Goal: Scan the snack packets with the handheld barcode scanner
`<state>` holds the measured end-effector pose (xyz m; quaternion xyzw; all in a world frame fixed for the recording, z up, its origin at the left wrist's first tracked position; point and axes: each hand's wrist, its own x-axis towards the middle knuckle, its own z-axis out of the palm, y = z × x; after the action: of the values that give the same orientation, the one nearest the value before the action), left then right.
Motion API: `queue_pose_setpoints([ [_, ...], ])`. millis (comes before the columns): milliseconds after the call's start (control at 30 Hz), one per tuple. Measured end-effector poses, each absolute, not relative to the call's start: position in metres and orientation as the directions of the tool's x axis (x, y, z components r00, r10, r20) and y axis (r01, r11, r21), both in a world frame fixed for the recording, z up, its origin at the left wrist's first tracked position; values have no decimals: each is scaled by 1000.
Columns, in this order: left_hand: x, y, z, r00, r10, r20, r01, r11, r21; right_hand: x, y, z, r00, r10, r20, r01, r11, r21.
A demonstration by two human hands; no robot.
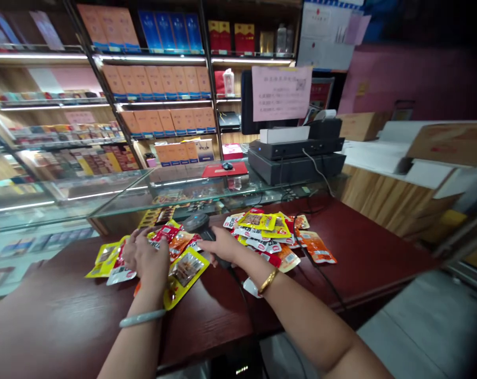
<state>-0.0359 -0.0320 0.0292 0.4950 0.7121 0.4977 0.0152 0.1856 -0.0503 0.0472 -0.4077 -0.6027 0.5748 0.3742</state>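
Note:
My right hand [221, 246] grips the handle of a black barcode scanner [197, 222], its head pointing away over the counter. My left hand [146, 258] rests on a heap of small snack packets [183, 271], fingers spread over red and yellow ones; whether it pinches one I cannot tell. A second heap of snack packets [270, 231], yellow, white and orange, lies to the right of the scanner. Both heaps sit on the dark red counter [65, 316]. A pale bangle is on my left wrist, a gold one on my right.
A glass display case [116, 195] runs behind the counter. A black cash register with printer [297, 152] and a monitor with a pink notice [281, 93] stand at the back. Cables [321, 273] trail across the counter. Shelves of boxed goods [159, 84] fill the wall.

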Motion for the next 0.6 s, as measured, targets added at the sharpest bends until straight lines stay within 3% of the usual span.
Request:
queue_pose_setpoints([
  [100,-28,-26,32,-409,778,477,782,29,622,197,-57,55,-302,953,-8,106,25,-994],
  [233,0,-13,44,-8,858,513,887,-231,400,229,-79,58,-169,986,17,44,25,-999],
  [300,30,-4,48,151,901,408,826,-342,448,249,-93,57,-64,997,35,4,35,-999],
  [400,84,15,48,253,948,196,737,-319,596,279,-112,49,73,997,40,-29,43,-999],
  [600,150,46,40,121,991,59,762,-131,635,325,-137,28,202,979,-27,-177,9,-984],
])
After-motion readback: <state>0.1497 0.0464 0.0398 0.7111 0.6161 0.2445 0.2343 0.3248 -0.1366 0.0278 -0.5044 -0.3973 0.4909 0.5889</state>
